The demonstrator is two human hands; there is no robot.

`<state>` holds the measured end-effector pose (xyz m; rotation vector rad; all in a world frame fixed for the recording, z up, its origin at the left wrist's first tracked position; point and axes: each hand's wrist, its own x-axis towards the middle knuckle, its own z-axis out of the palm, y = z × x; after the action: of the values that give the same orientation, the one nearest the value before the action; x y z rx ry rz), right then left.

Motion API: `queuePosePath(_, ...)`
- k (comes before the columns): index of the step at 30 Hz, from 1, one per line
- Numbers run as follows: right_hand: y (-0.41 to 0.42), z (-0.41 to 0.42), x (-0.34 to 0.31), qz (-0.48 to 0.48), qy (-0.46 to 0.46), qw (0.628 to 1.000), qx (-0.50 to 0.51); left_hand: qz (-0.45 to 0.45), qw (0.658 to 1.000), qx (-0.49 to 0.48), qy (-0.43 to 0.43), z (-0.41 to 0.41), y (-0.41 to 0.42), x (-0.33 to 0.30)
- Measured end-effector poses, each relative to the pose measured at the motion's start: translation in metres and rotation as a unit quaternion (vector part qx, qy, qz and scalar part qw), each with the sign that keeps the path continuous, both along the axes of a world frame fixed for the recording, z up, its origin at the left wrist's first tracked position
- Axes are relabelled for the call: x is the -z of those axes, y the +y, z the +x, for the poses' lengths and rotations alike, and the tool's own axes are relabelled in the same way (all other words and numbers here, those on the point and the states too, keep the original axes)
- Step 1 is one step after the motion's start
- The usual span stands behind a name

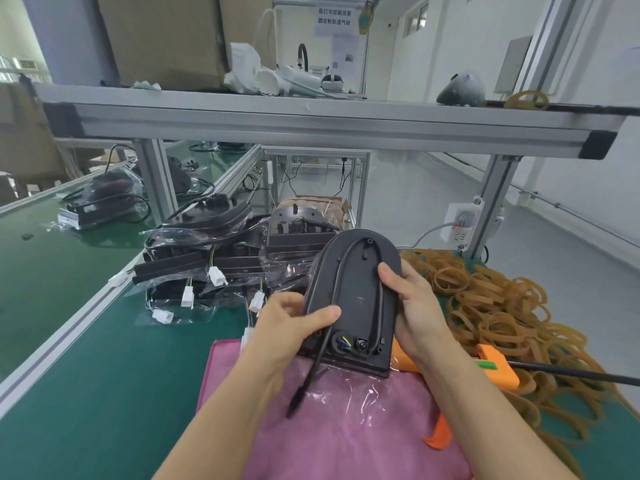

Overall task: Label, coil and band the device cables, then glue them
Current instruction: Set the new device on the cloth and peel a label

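— Why was everything laid out that way on the green bench (86,341)?

— Reach, I'd judge. The stack of bagged units (214,258) waited at the far left with white connectors hanging out, the heap of rubber bands (491,306) lay close on the right, and the pink cloth (346,427) sat straight in front of the person, probably to cushion the housings.

— And the device itself?

— The black D-shaped device (353,299) was lifted above the cloth, back face up and tilted toward the camera, so the cable channel could be seen. Its black cable (346,268) ran in a loop round the groove, and the loose tail hung off the lower edge over the cloth.

— How did the hands stand?

— The right hand (415,306) gripped the right edge, thumb curled over the face, steadying it. The left hand (291,323) gripped the lower left edge with its thumb pressed on the cable near where it left the groove (seating it, I'd guess).

— The glue?

— The orange glue gun (491,367) lay under the right wrist, untouched; gluing looked not yet begun.
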<state>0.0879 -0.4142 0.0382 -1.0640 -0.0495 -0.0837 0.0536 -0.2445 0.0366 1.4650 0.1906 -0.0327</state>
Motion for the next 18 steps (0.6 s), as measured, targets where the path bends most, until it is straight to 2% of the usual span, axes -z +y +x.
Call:
queuePosePath(3,0.005,0.002,0.000,0.000,0.014,1.000,0.015,-0.028,0.998,0.047,-0.016,-0.006,0.000,0.002)
queuePosePath(8,0.009,0.003,0.005,-0.007,0.023,1.000,-0.012,0.066,0.993,0.096,-0.004,0.003,0.010,0.000)
queuePosePath(10,0.012,0.005,0.007,-0.025,0.025,0.999,-0.024,0.049,0.994,0.093,0.017,0.005,0.012,0.005)
queuePosePath(12,0.013,0.006,0.004,-0.115,0.027,0.993,-0.017,-0.003,0.996,0.074,0.039,0.004,0.011,0.011)
queuePosePath(14,0.014,0.002,0.002,-0.256,0.031,0.966,0.013,-0.062,0.996,0.041,0.050,0.001,0.007,0.017)
queuePosePath(16,0.016,-0.017,0.010,-0.385,0.010,0.918,0.096,-0.101,0.994,0.003,0.048,0.000,0.005,0.019)
queuePosePath(18,0.013,-0.053,0.017,-0.425,-0.037,0.881,0.204,-0.125,0.991,-0.012,0.044,0.000,0.005,0.016)
